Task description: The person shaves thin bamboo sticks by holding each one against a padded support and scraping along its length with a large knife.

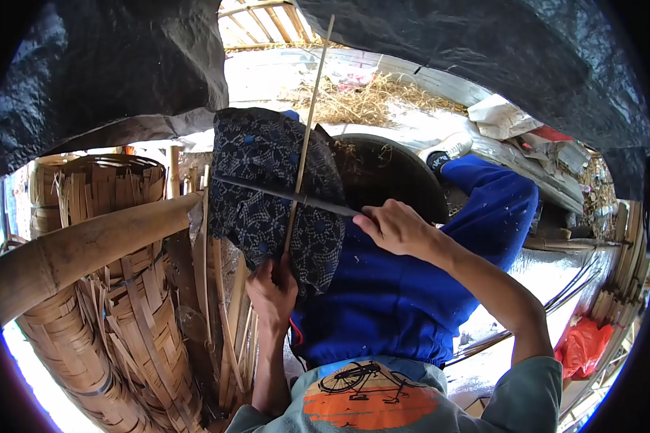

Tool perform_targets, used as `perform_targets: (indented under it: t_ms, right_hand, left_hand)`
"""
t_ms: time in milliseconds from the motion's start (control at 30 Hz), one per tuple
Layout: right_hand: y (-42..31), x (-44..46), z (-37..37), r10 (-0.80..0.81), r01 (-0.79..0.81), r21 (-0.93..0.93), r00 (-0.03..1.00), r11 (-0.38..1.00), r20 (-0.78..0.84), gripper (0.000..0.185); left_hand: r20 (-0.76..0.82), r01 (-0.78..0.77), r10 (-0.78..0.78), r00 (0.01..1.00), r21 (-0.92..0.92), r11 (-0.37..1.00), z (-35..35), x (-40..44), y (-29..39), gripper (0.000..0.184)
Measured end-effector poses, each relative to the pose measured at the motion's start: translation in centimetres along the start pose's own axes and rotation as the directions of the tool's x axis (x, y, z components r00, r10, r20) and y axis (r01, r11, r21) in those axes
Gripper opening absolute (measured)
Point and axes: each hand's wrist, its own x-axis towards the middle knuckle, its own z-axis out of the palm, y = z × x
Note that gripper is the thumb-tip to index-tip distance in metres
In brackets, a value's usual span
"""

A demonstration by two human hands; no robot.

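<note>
My right hand [399, 229] is closed around the handle end of a long, narrow, dark-bladed knife [263, 189]. The blade points left and crosses a thin bamboo strip [312, 108]; whether it presses into the strip I cannot tell. The strip's lower end sits in the closed fingers of my left hand [272, 290], and its upper end rises away from me. Under both lies a dark patterned cloth [256, 224], spread over my left thigh beside the blue trousers [390, 296].
Tall woven bamboo baskets [133, 332] and a thick bamboo pole [94, 252] crowd my left side. A dark round pan-like thing [390, 173] stands beyond my lap. Straw [361, 101] litters the ground ahead. Black sheeting [498, 43] hangs overhead, and a red plastic bag [583, 348] lies at right.
</note>
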Motion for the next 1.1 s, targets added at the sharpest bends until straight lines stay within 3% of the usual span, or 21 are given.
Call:
perform_targets:
  t_ms: [33,67,133,167,233,267,300,367,400,500,533,600,633,667,700,767,833,933,1000,1100]
  right_hand:
    - [0.8,-0.3,0.8,-0.188,0.159,-0.160,0.963,0.974,-0.192,0.010]
    - [2.0,0.0,1.6,-0.187,0.154,-0.171,0.962,0.973,-0.198,0.010]
    - [3.3,2.3,2.3,-0.251,0.095,-0.347,0.862,0.933,-0.440,0.029]
    - [3.4,2.4,2.1,-0.253,0.094,-0.346,0.857,0.933,-0.448,0.029]
    - [2.4,2.9,0.4,0.116,-0.103,0.157,0.990,0.982,-0.079,0.030]
    - [1.8,3.0,0.5,-0.242,0.168,-0.319,0.948,0.933,-0.209,0.036]
    - [1.3,2.7,0.5,-0.244,0.169,-0.323,0.947,0.931,-0.209,0.036]
    - [0.5,2.0,0.5,0.047,-0.052,-0.013,0.965,0.999,-0.258,0.039]
    - [0.7,2.0,0.7,0.049,-0.053,-0.008,0.965,0.999,-0.258,0.039]
    - [1.3,1.9,1.3,0.218,-0.221,0.087,0.975,0.971,0.045,0.039]
    - [0.9,1.6,1.5,0.221,-0.224,0.088,0.974,0.971,0.043,0.039]
    - [-0.6,1.5,1.9,0.083,-0.073,0.049,0.959,0.996,-0.270,0.043]
    - [-0.9,1.7,1.3,0.087,-0.076,0.052,0.959,0.996,-0.268,0.043]
    - [-1.1,1.9,0.3,0.243,-0.235,0.140,0.969,0.962,-0.045,0.044]
    - [-1.2,2.3,-0.5,0.365,-0.398,0.186,0.912,0.898,0.189,0.046]
    - [-0.6,2.5,-0.7,0.343,-0.376,0.159,0.918,0.913,0.201,0.047]
    - [-0.7,2.5,-0.7,0.323,-0.356,0.139,0.921,0.924,0.216,0.049]
    - [-1.4,2.5,-1.0,0.330,-0.384,0.226,0.913,0.895,0.240,0.049]
    - [-1.7,1.9,-0.8,0.228,-0.255,0.139,0.956,0.957,0.184,0.047]
    - [-1.2,1.7,0.2,0.308,-0.318,0.049,0.939,0.947,0.154,0.034]
  left_hand:
    - [0.015,0.012,-0.012,1.000,0.000,1.000,-0.1,0.1,0.1,0.033]
    - [0.015,0.000,0.000,1.000,-0.005,1.000,0.0,0.5,0.4,0.033]
    - [0.043,-0.043,0.039,0.998,0.075,0.996,-0.5,0.8,0.9,0.032]
    - [0.038,-0.049,0.046,0.998,0.081,0.996,-0.8,1.0,1.0,0.032]
    - [0.064,-0.155,0.147,0.987,0.158,0.975,-1.7,1.0,1.2,0.029]
    - [0.061,-0.157,0.149,0.987,0.160,0.975,-2.3,1.1,1.2,0.029]
    - [0.118,-0.175,0.159,0.980,0.150,0.973,-2.8,1.2,1.1,0.028]
    - [0.175,-0.191,0.166,0.971,0.139,0.972,-3.1,1.2,0.8,0.027]
    - [0.203,-0.210,0.174,0.964,0.170,0.963,-3.1,1.1,0.5,0.026]
    - [0.246,-0.227,0.171,0.954,0.217,0.949,-2.9,1.2,0.3,0.026]
    - [0.250,-0.224,0.165,0.954,0.229,0.947,-2.7,1.4,0.4,0.027]
    - [0.243,-0.243,0.189,0.952,0.219,0.945,-2.4,1.2,-0.3,0.027]
    - [0.233,-0.259,0.210,0.950,0.206,0.944,-2.5,1.2,-0.5,0.028]
    - [0.236,-0.257,0.207,0.949,0.206,0.944,-2.6,1.2,-0.5,0.028]
    - [0.261,-0.297,0.244,0.934,0.191,0.936,-2.9,1.4,-0.4,0.029]
    - [0.282,-0.335,0.277,0.918,0.181,0.925,-3.3,1.9,-0.6,0.029]
    - [0.439,-0.342,0.207,0.874,0.254,0.905,-3.8,2.5,-0.9,0.029]
    - [0.504,-0.407,0.260,0.823,0.205,0.890,-4.3,3.5,-1.9,0.027]
    - [0.506,-0.400,0.243,0.828,0.227,0.888,-3.9,3.3,-2.1,0.025]
    - [0.514,-0.425,0.241,0.823,0.275,0.862,-3.3,3.0,-1.3,0.021]
